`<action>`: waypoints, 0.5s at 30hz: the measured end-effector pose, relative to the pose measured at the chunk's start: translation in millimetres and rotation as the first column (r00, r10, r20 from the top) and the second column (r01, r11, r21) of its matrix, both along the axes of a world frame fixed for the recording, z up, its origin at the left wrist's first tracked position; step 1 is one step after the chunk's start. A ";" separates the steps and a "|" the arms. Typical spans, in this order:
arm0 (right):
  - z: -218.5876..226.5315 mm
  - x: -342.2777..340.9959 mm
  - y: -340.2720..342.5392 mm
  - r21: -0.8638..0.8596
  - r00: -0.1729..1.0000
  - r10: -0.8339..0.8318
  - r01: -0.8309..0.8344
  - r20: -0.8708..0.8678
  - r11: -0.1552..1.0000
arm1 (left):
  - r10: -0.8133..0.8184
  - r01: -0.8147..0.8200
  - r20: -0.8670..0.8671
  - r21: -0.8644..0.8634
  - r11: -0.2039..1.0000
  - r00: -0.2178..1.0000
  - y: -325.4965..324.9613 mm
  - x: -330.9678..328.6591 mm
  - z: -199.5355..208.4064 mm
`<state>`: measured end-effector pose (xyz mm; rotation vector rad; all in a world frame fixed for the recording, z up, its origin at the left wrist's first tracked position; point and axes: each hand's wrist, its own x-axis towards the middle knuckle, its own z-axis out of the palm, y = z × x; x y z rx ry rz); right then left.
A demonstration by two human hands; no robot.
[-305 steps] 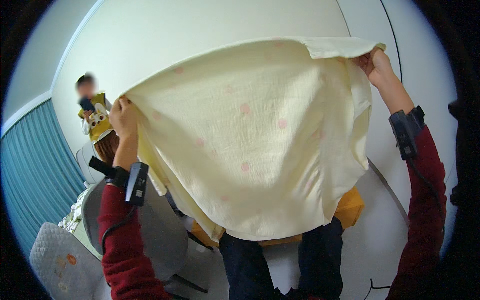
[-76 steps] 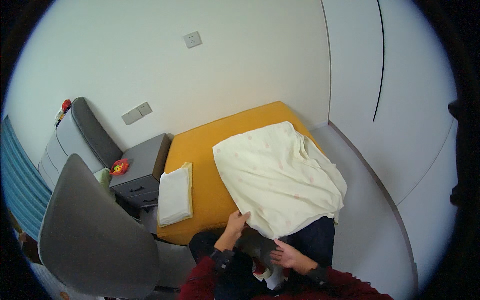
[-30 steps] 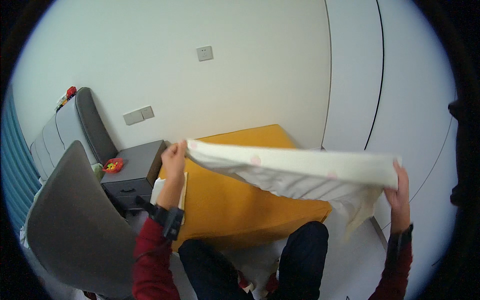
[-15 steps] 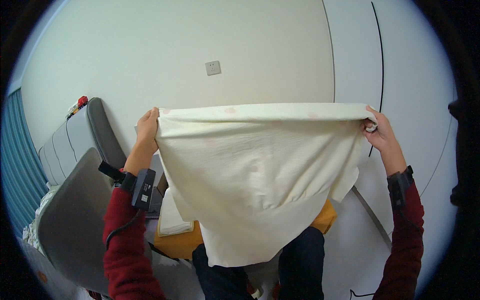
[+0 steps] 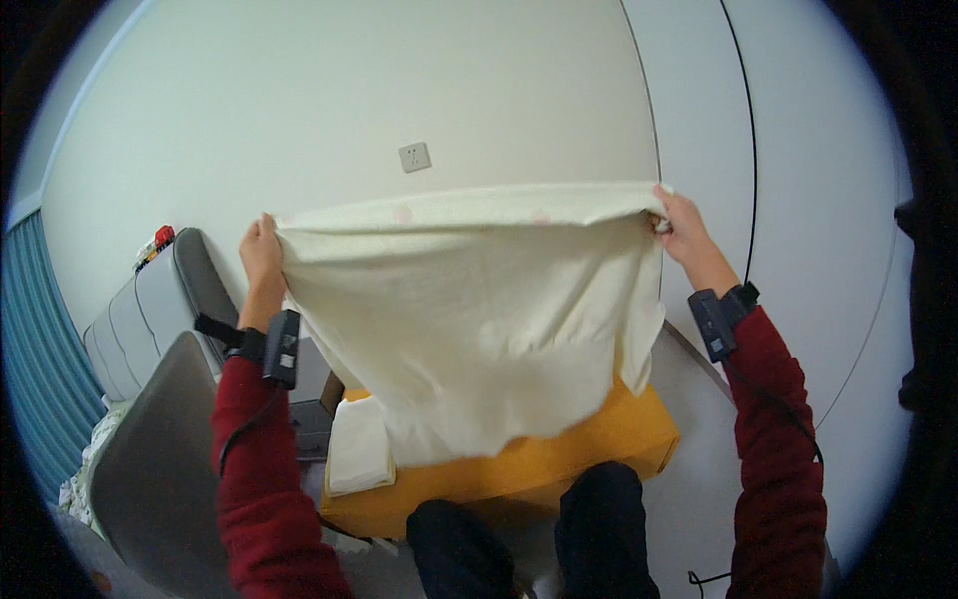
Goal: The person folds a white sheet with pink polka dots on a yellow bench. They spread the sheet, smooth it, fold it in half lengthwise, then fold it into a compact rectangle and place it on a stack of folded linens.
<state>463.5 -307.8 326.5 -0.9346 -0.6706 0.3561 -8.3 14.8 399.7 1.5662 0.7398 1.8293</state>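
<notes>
Cream, pink-spotted cloth (image 5: 479,329): where, and how gripped?

— Held up, hanging above the mustard bench (image 5: 614,439). Left hand (image 5: 262,250) closed on its upper left corner; right hand (image 5: 684,228) closed on the bunched right end of the top edge.

— Likely faults?

— Bunched end could slip if pinched loosely, skewing the edge. Lower part hangs by the folded stack (image 5: 361,454); a low swing might drag it. Contact: cannot tell.

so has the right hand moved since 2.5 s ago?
Yes, upward. Against the wall power socket, the right hand was far below; now it is only slightly lower, gripping the pale yellow polka-dot cloth.
</notes>
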 end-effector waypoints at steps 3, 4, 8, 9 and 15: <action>1.8 -17.7 -21.1 0.066 0.996 0.032 -0.037 0.078 0.997 | -0.138 0.132 0.122 0.057 0.990 0.983 -30.6 -22.0 4.1; -6.6 -23.2 -30.9 0.059 0.991 0.082 -0.089 0.107 0.994 | -0.135 0.128 0.114 0.067 0.989 0.984 -42.0 -30.0 -4.4; -85.6 -48.3 -82.0 -0.188 0.979 0.106 -0.073 0.172 0.979 | -0.091 0.092 0.034 -0.017 0.996 0.995 -90.2 -66.6 -89.1; -112.6 -53.3 -96.6 -0.237 0.963 0.182 -0.132 0.201 0.962 | -0.078 0.079 0.030 -0.038 0.996 0.997 -100.4 -74.2 -118.9; -281.2 -91.1 -171.8 -0.512 0.976 0.092 -0.183 -0.199 0.839 | -0.260 0.154 -0.025 -0.748 0.645 0.965 -181.5 -111.4 -317.2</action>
